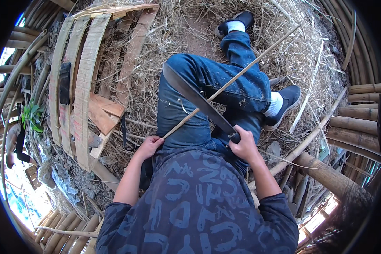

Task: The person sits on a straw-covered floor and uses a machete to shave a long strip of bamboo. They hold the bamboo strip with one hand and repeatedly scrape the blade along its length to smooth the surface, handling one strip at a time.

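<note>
My left hand (150, 146) is closed around the near end of a long, thin bamboo stick (233, 81), which slants up to the far right across my jeans. In my right hand (244, 146) is the dark handle of a machete (189, 92). Its broad grey blade points to the far left, over my bent knee, and crosses the stick near the middle of my lap. A pale curled shaving (183, 106) hangs by the blade, and small flecks lie on the jeans (180, 127).
At the left stands a wooden slatted pallet (87, 84) with a black phone-like slab (64, 83) on it and wood offcuts (102, 112) beside it. Dry shavings (178, 25) cover the ground. Thick bamboo poles (326, 174) lie at the right, near a bamboo wall (353, 122).
</note>
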The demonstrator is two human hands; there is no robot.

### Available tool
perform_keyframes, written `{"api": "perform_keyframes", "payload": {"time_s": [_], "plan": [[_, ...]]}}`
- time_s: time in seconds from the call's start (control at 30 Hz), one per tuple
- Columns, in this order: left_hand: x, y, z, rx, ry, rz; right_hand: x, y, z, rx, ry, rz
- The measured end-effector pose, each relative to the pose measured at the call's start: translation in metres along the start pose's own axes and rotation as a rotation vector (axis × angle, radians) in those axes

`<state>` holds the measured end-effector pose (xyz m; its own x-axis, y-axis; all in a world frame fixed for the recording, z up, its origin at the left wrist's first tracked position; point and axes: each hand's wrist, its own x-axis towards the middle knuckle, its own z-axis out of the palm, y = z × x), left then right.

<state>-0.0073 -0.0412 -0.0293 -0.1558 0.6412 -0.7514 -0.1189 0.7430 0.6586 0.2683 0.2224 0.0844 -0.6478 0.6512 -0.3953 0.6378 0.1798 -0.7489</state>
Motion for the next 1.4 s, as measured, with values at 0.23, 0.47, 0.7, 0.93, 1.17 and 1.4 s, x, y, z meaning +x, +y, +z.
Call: {"api": "perform_keyframes", "payload": {"time_s": [0.23,0.47,0.7,0.93,1.17,1.4], "plan": [[0.001,-0.004,0.001,-0.005,0.011,-0.011,-0.005,-0.003,0.008,-0.088,-0.098,0.006],[0.000,-0.002,0.005,-0.050,0.051,-0.013,-0.001,0.002,0.017,0.097,0.008,0.066],[-0.003,0.000,0.003,-0.142,0.001,-0.019,-0.006,-0.006,0.023,-0.082,-0.097,-0.014],[-0.029,0.030,-0.015,-0.780,-0.258,0.001,-0.012,-0.020,0.017,0.050,0.106,-0.050],[-0.038,0.065,-0.045,-0.676,-0.158,0.153,-0.010,-0.044,0.016,0.373,0.338,-0.038],[-0.058,0.109,-0.051,-0.429,-0.119,0.194,-0.011,-0.048,0.013,0.688,0.484,0.099]]}}
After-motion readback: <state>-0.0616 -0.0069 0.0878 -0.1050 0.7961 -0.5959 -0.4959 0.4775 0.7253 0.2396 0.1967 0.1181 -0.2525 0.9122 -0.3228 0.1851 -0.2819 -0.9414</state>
